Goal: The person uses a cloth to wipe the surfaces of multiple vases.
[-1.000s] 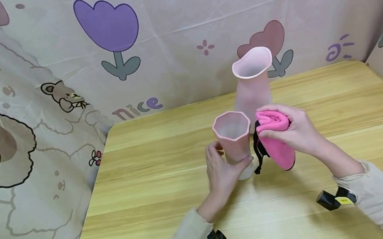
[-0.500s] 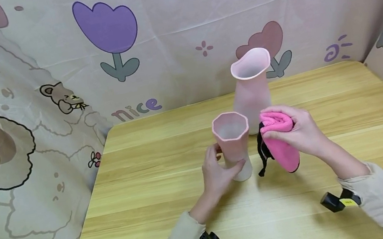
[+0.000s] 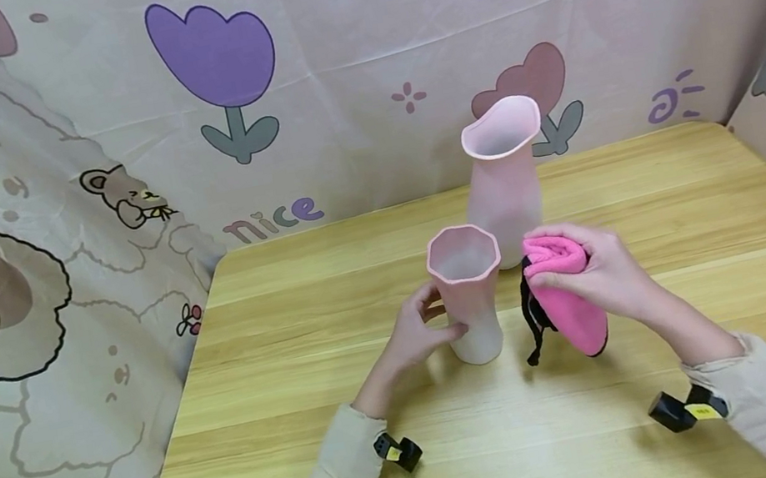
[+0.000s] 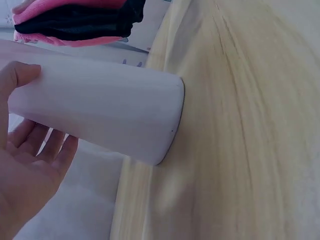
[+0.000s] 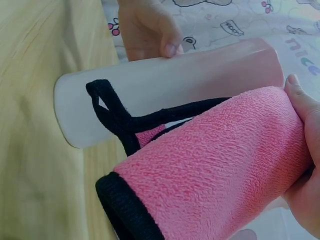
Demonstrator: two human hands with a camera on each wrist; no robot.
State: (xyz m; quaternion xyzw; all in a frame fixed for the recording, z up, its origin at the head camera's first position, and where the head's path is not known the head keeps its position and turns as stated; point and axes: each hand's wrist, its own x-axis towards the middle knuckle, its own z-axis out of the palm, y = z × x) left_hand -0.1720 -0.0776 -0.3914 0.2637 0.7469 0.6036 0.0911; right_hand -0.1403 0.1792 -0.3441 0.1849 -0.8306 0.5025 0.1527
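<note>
A pink-to-white vase (image 3: 473, 313) with an eight-sided rim stands upright on the table. My left hand (image 3: 417, 330) loosely holds its left side, thumb at the front and fingers toward the back; the left wrist view shows the thumb (image 4: 25, 75) over the pale wall. Just right of the vase, my right hand (image 3: 606, 278) grips a folded pink towel (image 3: 571, 317) with black edging, raised off the table. A black loop (image 5: 112, 107) dangles from the towel, in front of the vase in the right wrist view. Whether towel and vase touch cannot be told.
Behind the small vase stands a taller pink vase (image 3: 507, 205) with a wavy rim. The light wooden table (image 3: 287, 390) meets a printed cloth backdrop (image 3: 337, 52) at the back. Black wrist cameras sit on both beige sleeves.
My left hand has slid left, its thumb drawing back across the vase's front. The vase has shifted slightly left. My right hand and the towel have moved a little right and toward me.
</note>
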